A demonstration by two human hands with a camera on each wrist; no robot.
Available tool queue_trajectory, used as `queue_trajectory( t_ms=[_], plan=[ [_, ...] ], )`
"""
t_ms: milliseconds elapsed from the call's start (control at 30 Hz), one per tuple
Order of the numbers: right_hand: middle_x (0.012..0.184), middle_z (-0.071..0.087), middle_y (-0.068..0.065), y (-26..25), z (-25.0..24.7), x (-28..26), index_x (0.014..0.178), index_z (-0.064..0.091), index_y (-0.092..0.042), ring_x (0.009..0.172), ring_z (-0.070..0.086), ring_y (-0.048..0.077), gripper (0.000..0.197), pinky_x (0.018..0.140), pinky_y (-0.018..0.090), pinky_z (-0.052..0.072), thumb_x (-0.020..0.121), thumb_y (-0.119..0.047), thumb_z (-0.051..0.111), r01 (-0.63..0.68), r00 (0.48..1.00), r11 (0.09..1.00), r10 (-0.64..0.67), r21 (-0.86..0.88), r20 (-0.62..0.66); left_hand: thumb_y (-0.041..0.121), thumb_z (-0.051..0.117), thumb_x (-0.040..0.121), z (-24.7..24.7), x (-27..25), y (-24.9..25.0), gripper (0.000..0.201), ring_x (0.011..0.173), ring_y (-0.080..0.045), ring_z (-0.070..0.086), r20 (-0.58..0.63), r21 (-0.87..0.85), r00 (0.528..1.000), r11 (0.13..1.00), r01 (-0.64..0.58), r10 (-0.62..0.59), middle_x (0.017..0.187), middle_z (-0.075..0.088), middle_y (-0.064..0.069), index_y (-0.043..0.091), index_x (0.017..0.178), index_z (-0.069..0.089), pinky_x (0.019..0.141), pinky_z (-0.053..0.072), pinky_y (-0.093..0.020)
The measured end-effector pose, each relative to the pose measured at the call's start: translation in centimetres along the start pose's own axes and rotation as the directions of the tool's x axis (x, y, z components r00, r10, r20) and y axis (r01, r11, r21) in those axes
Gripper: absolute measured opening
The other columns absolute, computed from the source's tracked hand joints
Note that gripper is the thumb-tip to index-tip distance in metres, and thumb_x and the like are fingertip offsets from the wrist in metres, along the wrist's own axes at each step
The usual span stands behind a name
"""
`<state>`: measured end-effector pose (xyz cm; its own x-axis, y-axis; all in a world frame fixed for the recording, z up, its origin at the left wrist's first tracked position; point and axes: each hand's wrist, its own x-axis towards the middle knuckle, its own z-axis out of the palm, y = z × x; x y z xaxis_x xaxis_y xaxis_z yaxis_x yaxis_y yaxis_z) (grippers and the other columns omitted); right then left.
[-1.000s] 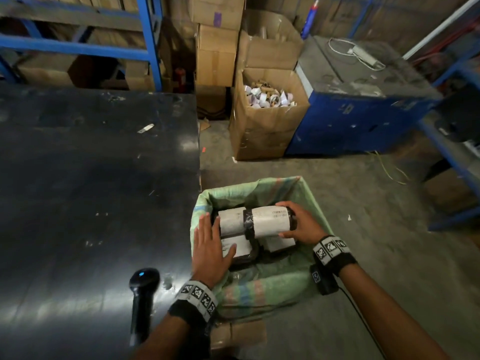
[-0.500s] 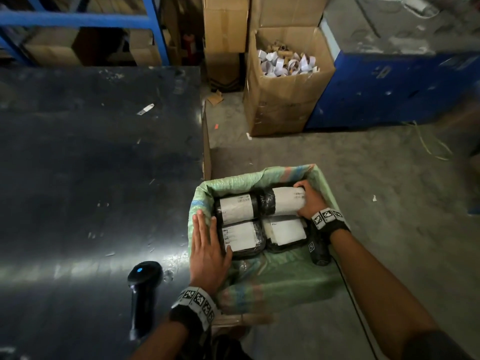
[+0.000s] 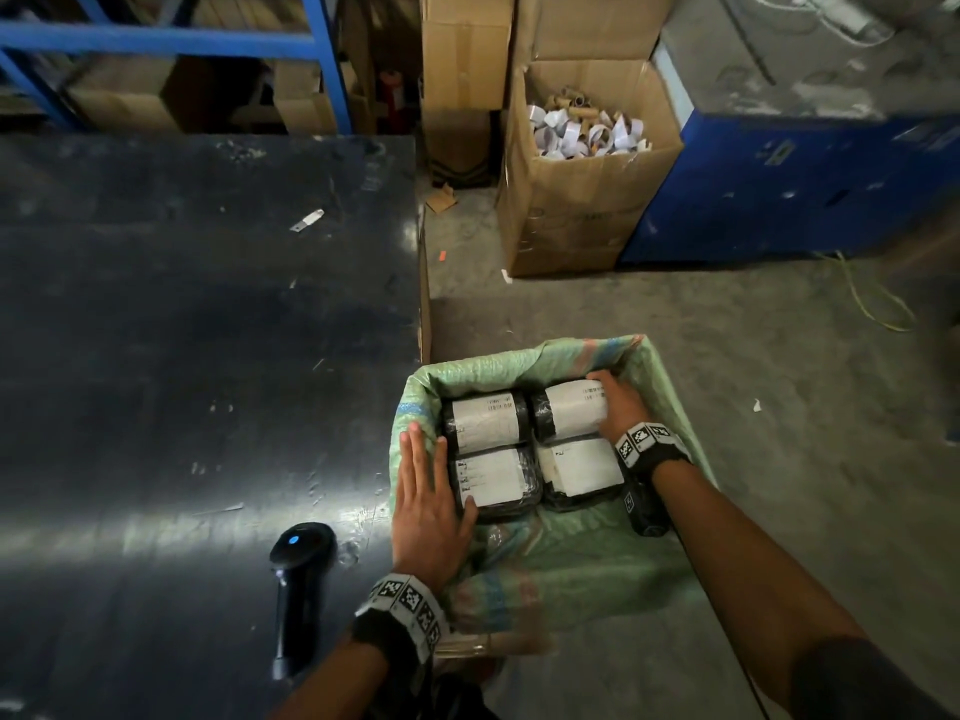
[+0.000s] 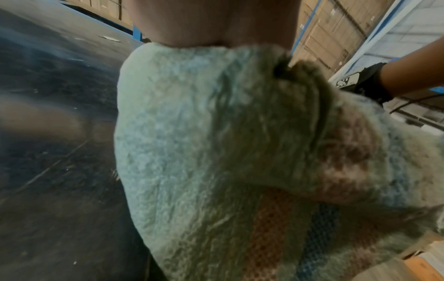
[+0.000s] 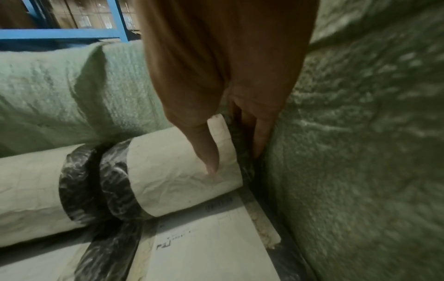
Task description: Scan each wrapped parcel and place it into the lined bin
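The bin [image 3: 670,402] is lined with a green woven sack [image 4: 192,133] and stands beside the black table. Several black-wrapped parcels with white labels lie in it. My right hand [image 3: 618,402] holds the right end of the back-right parcel [image 3: 566,410]. In the right wrist view the thumb [image 5: 206,148] lies on that parcel's label [image 5: 173,171], with the fingers [image 5: 259,133] down between its end and the liner [image 5: 360,133]. My left hand [image 3: 426,491] lies flat on the bin's left rim, its thumb against the front-left parcel [image 3: 493,478]. The scanner [image 3: 298,579] lies on the table.
The black table [image 3: 182,356] fills the left side, with a paper scrap [image 3: 306,220] on it. An open carton of label cores [image 3: 582,174] and a blue cabinet [image 3: 805,184] stand behind the bin. Blue racking [image 3: 156,39] is at the back, with concrete floor to the right.
My right hand has lowered the parcel from above the bin into the back-right spot, beside the back-left one. My left hand has stayed flat on the rim.
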<state>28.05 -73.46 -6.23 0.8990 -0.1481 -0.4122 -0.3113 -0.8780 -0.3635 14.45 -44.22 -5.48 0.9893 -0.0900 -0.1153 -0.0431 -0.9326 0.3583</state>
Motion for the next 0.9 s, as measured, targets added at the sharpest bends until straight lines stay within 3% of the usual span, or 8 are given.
queue_trajectory(
  t_ms=[67,167,300,433,567,667,767,900],
  plan=[
    [0.145,0.043,0.016,-1.1,-0.8,-0.8,0.145,0.038,-0.023,0.131,0.046,0.037,0.076,0.109,0.044,0.040,0.078,-0.004,0.069,-0.025,0.999,0.997,0.028,-0.074,0.028,0.048,0.042,0.091,-0.4,0.0,-0.3,0.082,0.153,-0.032,-0.005,-0.001,-0.061,0.999,0.998,-0.034,0.034,0.165,-0.002,-0.018,0.006,0.156,0.018,0.123,0.020,-0.050],
    [0.150,0.037,0.012,-3.9,-2.3,-2.8,0.148,0.033,-0.026,0.133,0.045,0.036,0.081,0.108,0.051,0.042,0.079,-0.007,0.072,-0.060,0.998,0.985,0.063,-0.164,0.018,0.051,0.037,0.089,-1.7,0.5,-1.9,0.081,0.153,-0.029,0.005,-0.010,-0.216,0.997,0.973,-0.081,0.081,0.165,0.009,-0.014,0.009,0.156,0.020,0.120,0.027,-0.049],
    [0.157,0.033,0.008,-10.3,-2.5,-7.6,0.149,0.034,-0.022,0.140,0.038,0.031,0.070,0.112,0.049,0.038,0.087,-0.027,0.067,0.068,0.987,0.987,-0.088,-0.145,-0.138,0.053,0.035,0.091,-5.2,0.8,-6.3,0.075,0.153,-0.027,0.011,-0.094,-0.292,0.991,0.948,-0.122,0.099,0.163,0.022,-0.011,0.012,0.154,0.028,0.122,0.023,-0.046],
    [0.157,0.034,0.001,-18.5,0.9,-13.9,0.151,0.032,-0.025,0.144,0.032,0.023,0.065,0.116,0.042,0.032,0.093,-0.041,0.057,0.265,0.953,0.964,-0.261,0.008,-0.153,0.053,0.033,0.091,-8.6,-0.4,-13.5,0.071,0.152,-0.028,0.018,-0.190,-0.267,0.981,0.963,-0.025,-0.027,0.161,0.029,-0.012,0.013,0.150,0.038,0.121,0.021,-0.039],
    [0.152,0.040,0.003,-24.8,7.8,-18.6,0.150,0.033,-0.026,0.141,0.036,0.022,0.064,0.114,0.037,0.033,0.094,-0.047,0.054,0.336,0.938,0.933,-0.319,0.129,-0.135,0.049,0.030,0.092,-8.7,-2.9,-22.3,0.069,0.149,-0.034,0.024,-0.175,-0.211,0.969,0.968,0.139,-0.177,0.158,0.033,-0.017,0.010,0.147,0.043,0.120,0.028,-0.046],
    [0.144,0.047,0.007,-27.5,13.8,-21.1,0.149,0.034,-0.029,0.137,0.042,0.024,0.065,0.110,0.038,0.037,0.092,-0.052,0.054,0.240,0.970,0.953,-0.230,0.184,-0.076,0.043,0.034,0.094,-7.3,-5.0,-27.9,0.065,0.149,-0.038,0.022,-0.093,-0.140,0.972,0.969,0.204,-0.218,0.159,0.029,-0.020,0.008,0.149,0.040,0.116,0.032,-0.055],
    [0.135,0.054,0.014,-28.6,19.3,-22.9,0.149,0.035,-0.029,0.128,0.051,0.031,0.066,0.107,0.040,0.037,0.092,-0.058,0.049,0.079,0.996,0.982,-0.085,0.170,0.030,0.050,0.017,0.091,-5.3,-6.5,-32.1,0.075,0.151,-0.037,0.014,0.025,-0.047,0.978,0.977,0.206,-0.205,0.162,0.019,-0.020,0.012,0.153,0.033,0.121,0.022,-0.053],
    [0.147,0.049,0.013,-29.4,25.1,-24.3,0.151,0.031,-0.026,0.134,0.048,0.028,0.059,0.111,0.037,0.036,0.099,-0.051,0.042,-0.087,0.986,0.925,0.028,0.369,0.163,0.048,0.018,0.095,-2.9,-8.1,-35.2,0.068,0.153,-0.032,0.001,0.081,0.024,0.979,0.982,0.187,-0.188,0.166,0.004,-0.016,0.021,0.158,0.019,0.123,0.011,-0.052]
  ],
)
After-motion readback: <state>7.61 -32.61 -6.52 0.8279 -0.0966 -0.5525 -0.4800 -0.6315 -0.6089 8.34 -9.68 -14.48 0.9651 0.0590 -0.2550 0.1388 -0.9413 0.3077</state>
